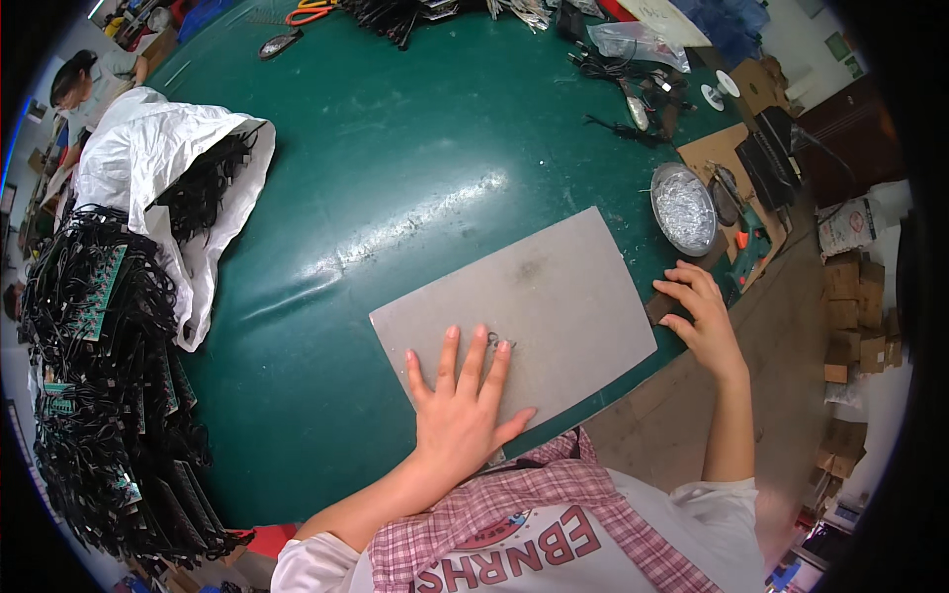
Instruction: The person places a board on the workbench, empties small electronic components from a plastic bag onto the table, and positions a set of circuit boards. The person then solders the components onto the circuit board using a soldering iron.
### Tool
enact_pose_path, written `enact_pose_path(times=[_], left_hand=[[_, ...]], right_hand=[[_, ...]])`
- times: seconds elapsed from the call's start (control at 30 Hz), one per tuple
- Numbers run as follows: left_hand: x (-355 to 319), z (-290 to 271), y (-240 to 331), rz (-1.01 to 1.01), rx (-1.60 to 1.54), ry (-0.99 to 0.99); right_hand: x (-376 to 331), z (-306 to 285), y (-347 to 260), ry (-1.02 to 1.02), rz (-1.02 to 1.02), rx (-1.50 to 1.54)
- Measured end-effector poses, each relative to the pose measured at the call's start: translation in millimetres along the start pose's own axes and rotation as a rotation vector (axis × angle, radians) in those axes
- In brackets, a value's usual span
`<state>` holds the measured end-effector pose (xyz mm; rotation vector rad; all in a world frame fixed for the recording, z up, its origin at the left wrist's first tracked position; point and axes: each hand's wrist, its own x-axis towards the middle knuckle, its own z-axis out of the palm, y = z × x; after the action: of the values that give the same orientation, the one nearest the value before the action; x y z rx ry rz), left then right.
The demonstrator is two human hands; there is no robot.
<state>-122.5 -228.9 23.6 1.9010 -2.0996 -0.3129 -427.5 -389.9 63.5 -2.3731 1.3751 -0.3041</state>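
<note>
My left hand (459, 415) lies flat with spread fingers on the lower left part of a grey rectangular board (563, 296). Small dark marks show by its fingertips, and a dark smudge is near the board's upper middle. My right hand (704, 321) is at the table's right edge, just off the board's right side, with fingers curved and thumb apart. Between its thumb and fingertips shows a small dark brown piece (656, 307); whether they touch it I cannot tell. Beyond this hand stands a round metal bowl (683, 210) with shiny silvery contents.
The green table (395, 148) carries a heap of black cables with green circuit boards (104, 296) and a white sack (148, 133) at left. Orange-handled scissors (308, 12), cables and a white spool (720, 90) lie at the back. A person (94, 89) is far left; cartons (856, 306) stand right.
</note>
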Motion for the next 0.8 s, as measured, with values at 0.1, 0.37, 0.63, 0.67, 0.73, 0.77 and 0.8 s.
enact_pose_path(times=[0.1, 0.37, 0.63, 0.67, 0.73, 0.77, 0.8], left_hand=[[-5, -3, -8, 0.051, -0.020, 0.018], [-10, -1, -13, 0.074, -0.034, 0.007], [-9, -1, -14, 0.057, -0.069, -0.008], [-9, 0, -14, 0.064, -0.075, -0.002], [-9, 0, -14, 0.069, -0.035, 0.000], [-9, 0, -13, 0.078, -0.037, 0.005], [-8, -1, -13, 0.074, -0.040, 0.001]], right_hand=[[0, 0, 1, -0.009, -0.004, -0.006], [30, 24, -9, 0.235, 0.029, -0.044], [60, 50, -14, 0.308, -0.030, 0.109], [62, 50, -15, 0.304, -0.040, 0.095], [68, 50, -18, 0.236, -0.163, 0.127], [74, 50, -19, 0.173, -0.208, 0.157], [80, 52, -22, 0.172, -0.209, 0.150]])
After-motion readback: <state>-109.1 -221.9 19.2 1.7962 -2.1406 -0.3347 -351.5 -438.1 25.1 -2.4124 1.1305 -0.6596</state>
